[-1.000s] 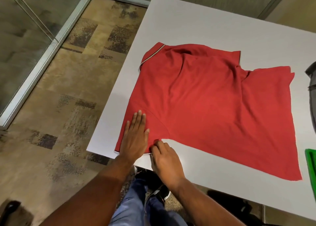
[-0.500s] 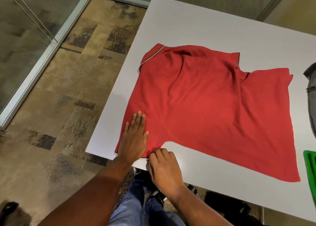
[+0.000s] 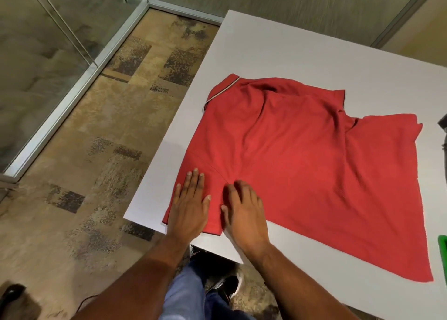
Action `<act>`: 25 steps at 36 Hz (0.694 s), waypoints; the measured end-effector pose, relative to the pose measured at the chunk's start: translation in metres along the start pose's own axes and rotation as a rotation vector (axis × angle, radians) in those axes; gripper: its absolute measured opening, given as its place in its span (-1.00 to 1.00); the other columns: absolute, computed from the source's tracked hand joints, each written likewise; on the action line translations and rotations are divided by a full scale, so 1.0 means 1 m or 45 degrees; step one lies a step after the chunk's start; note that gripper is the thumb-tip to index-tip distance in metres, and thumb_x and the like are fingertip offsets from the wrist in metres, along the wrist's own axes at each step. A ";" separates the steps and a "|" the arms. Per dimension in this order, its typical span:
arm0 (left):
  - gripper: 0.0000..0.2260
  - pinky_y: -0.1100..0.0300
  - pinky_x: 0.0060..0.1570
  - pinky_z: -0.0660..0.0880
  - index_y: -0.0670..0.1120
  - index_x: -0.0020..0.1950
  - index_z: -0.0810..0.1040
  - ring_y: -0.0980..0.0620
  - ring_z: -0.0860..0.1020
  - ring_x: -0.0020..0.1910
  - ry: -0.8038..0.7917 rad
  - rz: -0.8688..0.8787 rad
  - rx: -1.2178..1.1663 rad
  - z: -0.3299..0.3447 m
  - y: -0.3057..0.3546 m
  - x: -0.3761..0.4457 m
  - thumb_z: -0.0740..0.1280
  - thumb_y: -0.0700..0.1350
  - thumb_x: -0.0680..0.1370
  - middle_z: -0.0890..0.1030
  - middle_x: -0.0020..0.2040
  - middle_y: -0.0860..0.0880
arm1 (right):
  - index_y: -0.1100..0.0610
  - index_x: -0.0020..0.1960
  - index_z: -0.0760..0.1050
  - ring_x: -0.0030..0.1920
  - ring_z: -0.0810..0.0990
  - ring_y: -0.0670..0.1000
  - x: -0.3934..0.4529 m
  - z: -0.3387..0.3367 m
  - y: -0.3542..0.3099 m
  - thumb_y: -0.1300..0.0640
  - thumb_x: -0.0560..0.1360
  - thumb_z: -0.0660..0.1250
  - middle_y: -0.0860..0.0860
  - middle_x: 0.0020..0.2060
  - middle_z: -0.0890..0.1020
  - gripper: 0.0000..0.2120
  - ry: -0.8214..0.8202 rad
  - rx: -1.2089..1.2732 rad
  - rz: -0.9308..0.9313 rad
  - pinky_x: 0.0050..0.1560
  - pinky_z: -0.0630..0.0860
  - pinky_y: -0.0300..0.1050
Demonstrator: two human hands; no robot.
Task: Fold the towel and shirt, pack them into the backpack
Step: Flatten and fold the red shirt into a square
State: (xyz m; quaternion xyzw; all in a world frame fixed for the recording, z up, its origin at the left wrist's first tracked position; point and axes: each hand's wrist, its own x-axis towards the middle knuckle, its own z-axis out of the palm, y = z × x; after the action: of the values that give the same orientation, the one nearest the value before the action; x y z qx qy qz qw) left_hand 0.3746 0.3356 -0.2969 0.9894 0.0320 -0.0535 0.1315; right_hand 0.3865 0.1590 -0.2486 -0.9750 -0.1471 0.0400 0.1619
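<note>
A red polo shirt [image 3: 302, 164] lies spread on the white table [image 3: 302, 53], collar end to the left, hem to the right. My left hand [image 3: 189, 204] rests flat, fingers together, on the near sleeve at the table's front left corner. My right hand [image 3: 244, 210] lies beside it, palm down with fingers spread, partly on the sleeve and armpit seam. Neither hand grips the cloth. A dark grey object [image 3: 443, 135] shows at the right edge; I cannot tell if it is the backpack. No towel is clearly visible.
A bright green item [image 3: 443, 256] pokes in at the right edge near the shirt's hem. The table's left edge drops to patterned carpet [image 3: 108, 138], with glass partitions [image 3: 48, 53] beyond. My legs and shoes are under the front edge.
My right hand has opened and slid forward from the sleeve's edge onto the cloth, flattening beside the left hand. The left hand stays pressed on the sleeve.
</note>
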 end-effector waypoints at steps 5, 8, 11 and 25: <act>-0.37 -0.06 0.61 -0.12 -0.11 0.68 -0.05 -0.05 -0.10 0.66 -0.017 -0.152 -0.067 -0.010 0.014 0.013 -0.21 0.20 0.68 -0.04 0.68 -0.10 | 0.12 0.69 0.03 0.67 -0.04 0.23 -0.011 0.020 0.014 -0.25 0.64 0.09 0.21 0.67 -0.06 -0.24 -0.283 -0.113 -0.067 0.60 0.12 0.29; -0.37 -0.09 0.62 -0.10 -0.11 0.68 -0.04 -0.06 -0.11 0.66 -0.002 -0.088 -0.092 -0.018 0.027 0.043 -0.20 0.19 0.68 -0.05 0.68 -0.12 | 0.14 0.68 0.09 0.66 0.01 0.25 -0.014 0.025 0.015 -0.31 0.63 0.08 0.22 0.67 0.00 -0.22 -0.250 -0.156 -0.088 0.59 0.05 0.26; -0.37 -0.15 0.61 0.03 -0.11 0.68 0.07 -0.07 -0.04 0.67 0.015 0.017 -0.163 -0.023 0.038 0.081 -0.12 0.17 0.67 0.03 0.68 -0.13 | 0.14 0.66 0.15 0.65 0.09 0.23 -0.005 0.023 0.015 -0.38 0.65 0.05 0.21 0.66 0.09 -0.21 -0.206 -0.165 -0.129 0.53 0.02 0.21; -0.32 -0.08 0.61 0.07 -0.20 0.67 0.05 -0.10 0.04 0.66 0.075 -0.084 0.007 -0.014 0.019 0.154 -0.10 0.20 0.67 0.05 0.67 -0.17 | 0.15 0.67 0.16 0.66 0.08 0.18 0.028 0.025 0.036 -0.36 0.67 0.01 0.17 0.67 0.08 -0.23 -0.209 -0.284 -0.176 0.52 0.09 0.25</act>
State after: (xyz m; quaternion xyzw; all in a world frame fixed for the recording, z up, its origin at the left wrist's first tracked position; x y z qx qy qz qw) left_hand 0.5307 0.3289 -0.2958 0.9892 0.0685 -0.0289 0.1260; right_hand 0.4203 0.1421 -0.2845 -0.9679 -0.2303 0.0917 0.0425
